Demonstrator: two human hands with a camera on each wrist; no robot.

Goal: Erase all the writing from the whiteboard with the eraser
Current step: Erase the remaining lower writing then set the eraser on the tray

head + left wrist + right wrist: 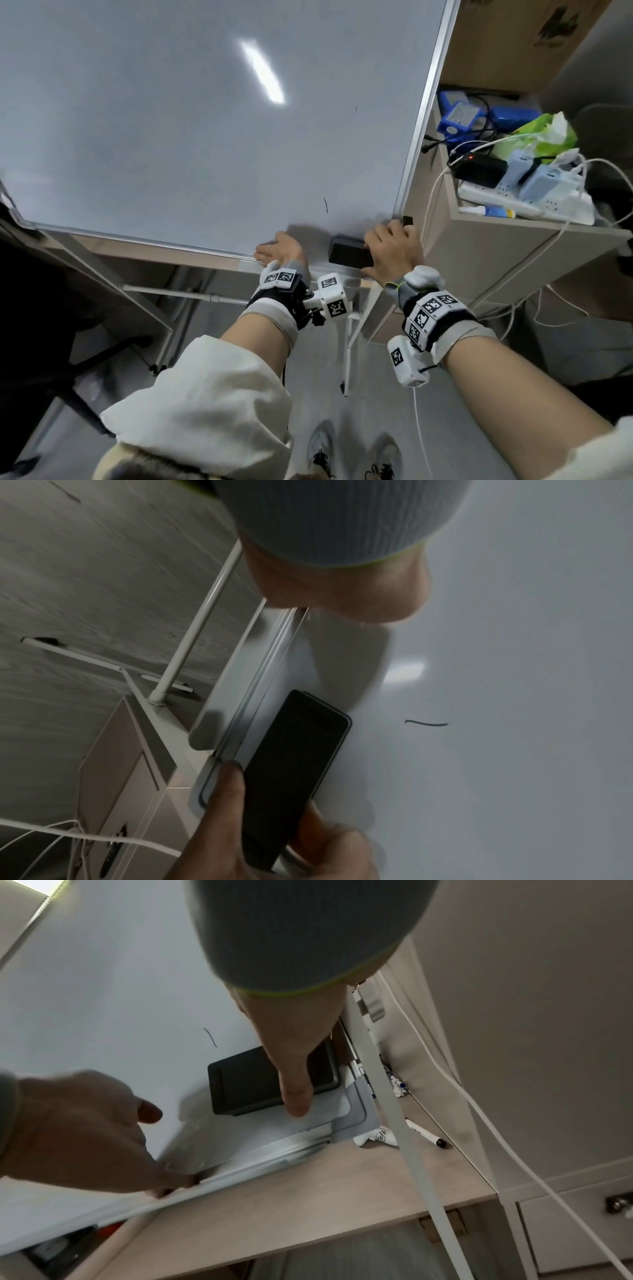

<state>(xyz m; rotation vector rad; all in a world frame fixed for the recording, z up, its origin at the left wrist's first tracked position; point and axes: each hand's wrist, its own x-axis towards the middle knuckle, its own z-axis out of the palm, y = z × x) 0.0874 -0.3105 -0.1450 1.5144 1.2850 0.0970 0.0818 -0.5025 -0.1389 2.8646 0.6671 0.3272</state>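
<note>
- Pale grey whiteboard (pixel 191 137) bears one short dark stroke (pixel 325 205).
- Right hand (pixel 394 253), at 5 o'clock, grips the black rectangular eraser (pixel 349 254).
- Left hand (pixel 281 248), fingers flat, presses the board's lower edge.

A black rectangular eraser (pixel 350 256) lies flat against the whiteboard (pixel 171 137) near its lower right corner — the grey-white board is almost clean, with two short dark marks (pixel 325 205) left.
</note>
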